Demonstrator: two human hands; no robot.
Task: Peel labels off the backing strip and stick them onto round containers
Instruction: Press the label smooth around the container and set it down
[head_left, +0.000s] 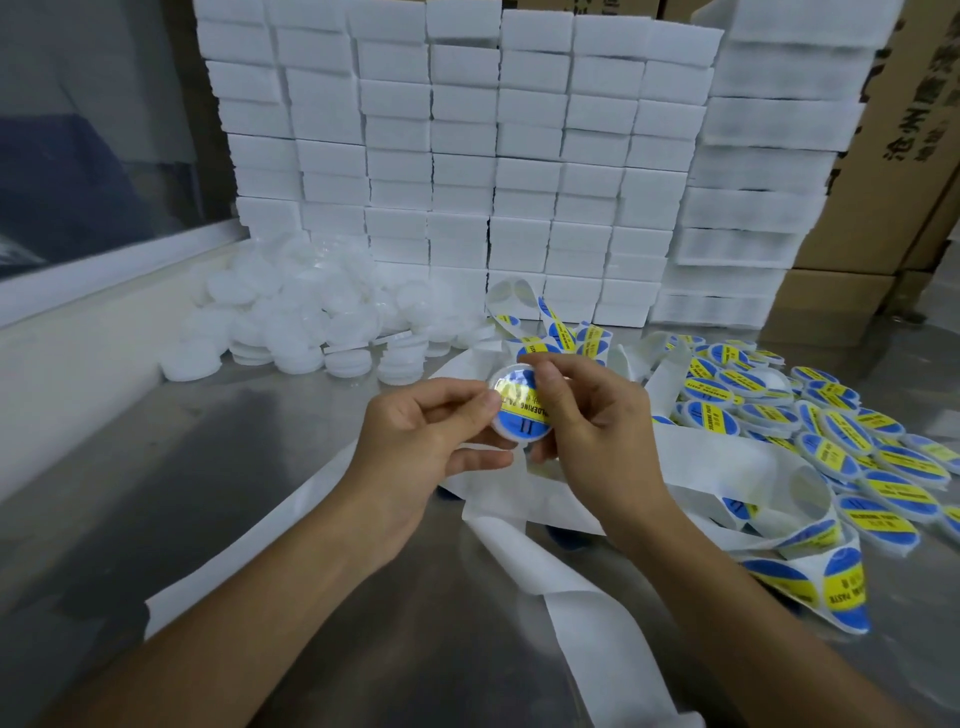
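Observation:
Both hands hold one round white container (519, 434) above the steel table. A blue and yellow label (522, 415) lies on its lid, partly stuck. My left hand (431, 441) grips the container's left edge with thumb and fingers. My right hand (587, 415) holds the right side, its thumb pressing on the label. White backing strip (571, 597) winds across the table beneath my arms, with unpeeled labels (841, 582) at the right end.
A heap of unlabelled white containers (291, 322) lies at the back left. Several labelled containers (841, 436) are piled at the right. Stacked white foam blocks (467, 156) form a wall behind, with cardboard boxes (904, 156) further right.

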